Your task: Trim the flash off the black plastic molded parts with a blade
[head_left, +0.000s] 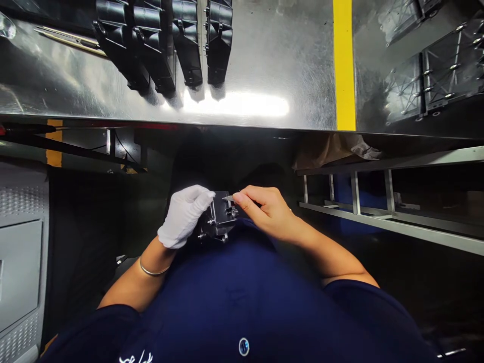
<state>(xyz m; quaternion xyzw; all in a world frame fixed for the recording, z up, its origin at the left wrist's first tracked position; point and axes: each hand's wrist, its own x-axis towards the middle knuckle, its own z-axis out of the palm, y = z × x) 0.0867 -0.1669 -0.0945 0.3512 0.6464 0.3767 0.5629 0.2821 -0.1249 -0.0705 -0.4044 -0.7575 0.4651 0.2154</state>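
Bench: the steel bench spans the top of the view, its far side cut off; glare washes out a patch near the front edge.
Metal rack: the pale rack stands below the bench at the right, cut off by the view; its dark interior is hard to read.
Grey case: the grey case at the left is only partly in view, its contents hidden.
Black housings: four long housings lie side by side on the bench, tops cut off.
Ribbed parts: dark ribbed parts sit right of the yellow stripe, cut off.
Brown wrapping: crumpled wrapping at the rack's upper end; whether it holds anything, I cannot tell.
Right hand: bare, the right hand pinches the thin piece.
Left hand: white-gloved, the left hand grips the black part's side, hiding that edge.
Black part: the black part is between the hands, in front of the torso.
Thin piece: the thin piece reaches over the black part's upper area; contact unclear, one end hidden by fingers.
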